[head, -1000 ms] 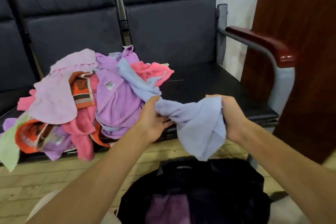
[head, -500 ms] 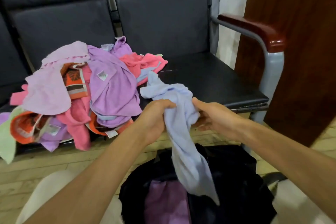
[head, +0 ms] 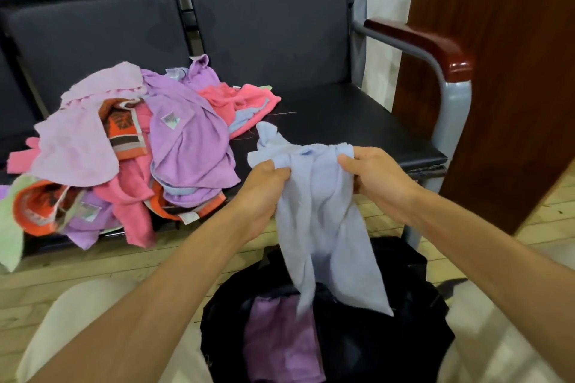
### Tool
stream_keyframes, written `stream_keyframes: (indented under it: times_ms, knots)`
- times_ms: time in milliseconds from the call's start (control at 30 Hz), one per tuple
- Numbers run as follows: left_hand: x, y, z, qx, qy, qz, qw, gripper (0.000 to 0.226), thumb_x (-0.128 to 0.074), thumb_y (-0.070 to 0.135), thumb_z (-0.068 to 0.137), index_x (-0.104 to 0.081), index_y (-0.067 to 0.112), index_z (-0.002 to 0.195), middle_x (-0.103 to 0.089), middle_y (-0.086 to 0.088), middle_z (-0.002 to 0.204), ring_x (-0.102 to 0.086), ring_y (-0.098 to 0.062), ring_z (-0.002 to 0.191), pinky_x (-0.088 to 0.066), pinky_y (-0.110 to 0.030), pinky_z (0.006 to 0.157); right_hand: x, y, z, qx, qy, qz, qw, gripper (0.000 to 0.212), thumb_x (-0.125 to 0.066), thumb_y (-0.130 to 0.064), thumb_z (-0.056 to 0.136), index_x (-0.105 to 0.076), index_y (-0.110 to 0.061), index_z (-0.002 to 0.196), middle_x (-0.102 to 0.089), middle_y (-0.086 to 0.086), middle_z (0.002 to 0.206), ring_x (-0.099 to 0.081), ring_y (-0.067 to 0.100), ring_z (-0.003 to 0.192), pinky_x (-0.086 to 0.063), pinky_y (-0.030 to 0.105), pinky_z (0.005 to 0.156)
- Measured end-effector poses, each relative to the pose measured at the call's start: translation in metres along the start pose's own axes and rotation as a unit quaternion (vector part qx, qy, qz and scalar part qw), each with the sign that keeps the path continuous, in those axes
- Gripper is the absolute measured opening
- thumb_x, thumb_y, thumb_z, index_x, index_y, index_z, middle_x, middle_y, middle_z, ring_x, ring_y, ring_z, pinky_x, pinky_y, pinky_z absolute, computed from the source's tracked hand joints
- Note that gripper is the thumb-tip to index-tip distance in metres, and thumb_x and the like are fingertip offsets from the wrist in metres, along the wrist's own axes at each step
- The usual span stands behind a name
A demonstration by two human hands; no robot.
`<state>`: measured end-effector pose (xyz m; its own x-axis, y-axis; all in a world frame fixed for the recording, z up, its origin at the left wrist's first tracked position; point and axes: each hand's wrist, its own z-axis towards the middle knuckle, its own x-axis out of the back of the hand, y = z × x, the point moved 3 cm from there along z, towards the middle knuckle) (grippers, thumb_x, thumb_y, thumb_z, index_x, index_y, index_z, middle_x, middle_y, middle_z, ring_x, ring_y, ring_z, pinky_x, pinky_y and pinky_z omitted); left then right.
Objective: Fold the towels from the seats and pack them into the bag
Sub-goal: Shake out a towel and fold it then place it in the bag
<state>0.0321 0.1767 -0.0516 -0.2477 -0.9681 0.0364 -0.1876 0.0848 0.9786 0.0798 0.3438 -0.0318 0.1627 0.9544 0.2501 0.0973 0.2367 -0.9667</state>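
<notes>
A: Above the open bag [head: 389, 305], between the knees, hangs a pale blue towel [head: 320, 214]. The left hand [head: 264, 193] pinches its top edge on one side, and the right hand [head: 373, 180] grips the same edge on the other, fingers curled into the cloth.

B: So which step is this?

A: I'd judge the folding of this one towel has only begun. It is off the seat [head: 342, 121] and held up, but it droops bunched and twisted, with a loose corner flopped over behind the left hand.

B: What does the next move call for?

A: Probably working the hands apart along the edge until each has a true corner, so the cloth hangs flat. Only then can it be halved neatly. It's thin and limp, so it will crumple unless kept taut.

B: And the bag?

A: Dark fabric, mouth gaping, on the wooden floor [head: 77, 274] just in front of the seats. One purple towel [head: 280, 342] lies inside; I can't tell whether more lie beneath it.

B: How much is left?

A: Plenty. A heap of towels [head: 130, 152], lilac, purple, pink, orange-patterned and green, sprawls across the seats to the left, unfolded, some draping over the front edge.
</notes>
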Motion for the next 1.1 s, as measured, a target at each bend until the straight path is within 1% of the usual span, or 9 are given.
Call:
stream_keyframes:
  times_ms: [167,300,433,533,667,733,800,967,1100]
  knots:
    - [-0.014,0.0,-0.014,-0.015,-0.1,-0.072,0.992,0.031,-0.049,0.022,0.099,-0.059,0.011,0.126,-0.066,-0.006,0.122,-0.061,-0.021,0.116,-0.045,-0.039,0.103,-0.004,0.0,-0.003,0.005,-0.013,-0.075,0.997,0.029,-0.038,-0.03,0.103,-0.061,-0.018,0.117,-0.065,0.001,0.111,-0.062,0.02,0.103,-0.051,0.047,0.095]
    - [-0.017,0.006,-0.024,-0.066,-0.15,0.006,0.986,0.044,-0.074,0.028,0.079,-0.064,0.014,0.119,-0.071,-0.002,0.113,-0.066,-0.017,0.108,-0.049,-0.036,0.097,0.0,0.002,-0.008,-0.054,-0.04,0.036,0.997,0.026,-0.048,-0.02,0.101,-0.066,-0.005,0.113,-0.07,0.012,0.11,-0.067,0.025,0.101,-0.055,0.041,0.088]
    - [-0.009,0.01,-0.024,-0.105,-0.079,0.133,0.982,0.028,-0.076,0.022,0.08,-0.062,0.023,0.105,-0.071,0.008,0.101,-0.067,-0.012,0.097,-0.054,-0.02,0.078,0.008,0.003,-0.011,-0.081,-0.056,0.079,0.992,0.023,-0.054,-0.018,0.098,-0.068,-0.004,0.111,-0.072,0.011,0.108,-0.069,0.026,0.1,-0.057,0.038,0.084]
    - [-0.002,0.005,-0.016,-0.135,0.051,0.301,0.943,0.062,-0.078,0.033,0.076,-0.041,0.013,0.122,-0.045,0.002,0.12,-0.048,-0.012,0.107,-0.044,-0.025,0.087,0.009,0.007,-0.01,-0.1,-0.035,0.13,0.986,0.022,-0.056,-0.016,0.097,-0.067,-0.005,0.112,-0.071,0.011,0.108,-0.069,0.024,0.096,-0.057,0.036,0.082]
    - [-0.002,0.011,-0.02,-0.253,0.132,0.254,0.924,0.039,-0.075,0.019,0.078,-0.041,0.02,0.096,-0.046,0.001,0.093,-0.048,-0.009,0.078,-0.041,-0.015,0.068,0.006,0.008,-0.007,-0.11,-0.021,0.197,0.974,0.019,-0.059,-0.012,0.095,-0.067,-0.003,0.109,-0.072,0.01,0.102,-0.071,0.021,0.086,-0.058,0.032,0.073]
    - [-0.007,0.011,-0.024,-0.229,0.082,0.222,0.944,0.016,-0.067,0.017,0.086,-0.053,0.023,0.088,-0.057,0.002,0.078,-0.056,-0.01,0.069,-0.046,-0.019,0.065,0.003,0.006,-0.007,-0.112,-0.026,0.214,0.97,0.016,-0.058,-0.012,0.095,-0.068,-0.003,0.106,-0.072,0.011,0.101,-0.071,0.02,0.084,-0.059,0.031,0.071]
    - [-0.013,0.009,-0.027,-0.208,0.047,0.234,0.948,0.008,-0.062,0.021,0.09,-0.059,0.022,0.097,-0.063,0.003,0.086,-0.06,-0.009,0.075,-0.048,-0.017,0.066,0.001,0.005,-0.006,-0.112,-0.045,0.228,0.966,0.019,-0.057,-0.012,0.096,-0.067,-0.001,0.109,-0.072,0.013,0.103,-0.07,0.021,0.087,-0.06,0.033,0.074]
    - [-0.015,-0.003,-0.02,-0.095,-0.021,0.273,0.957,0.047,-0.058,0.036,0.092,-0.044,0.016,0.132,-0.054,0.002,0.119,-0.054,-0.012,0.1,-0.043,-0.019,0.07,0.005,-0.003,-0.011,-0.111,-0.078,0.276,0.951,0.018,-0.049,-0.012,0.099,-0.066,-0.006,0.103,-0.071,0.011,0.097,-0.067,0.021,0.088,-0.055,0.039,0.085]
    - [-0.018,-0.016,-0.019,-0.058,-0.046,0.332,0.94,0.048,-0.064,0.046,0.086,-0.047,0.016,0.12,-0.055,0.003,0.11,-0.055,-0.014,0.098,-0.044,-0.022,0.073,0.012,-0.008,-0.015,-0.107,-0.083,0.286,0.949,0.024,-0.048,-0.021,0.101,-0.063,-0.012,0.117,-0.072,0.006,0.096,-0.07,0.017,0.086,-0.059,0.033,0.067]
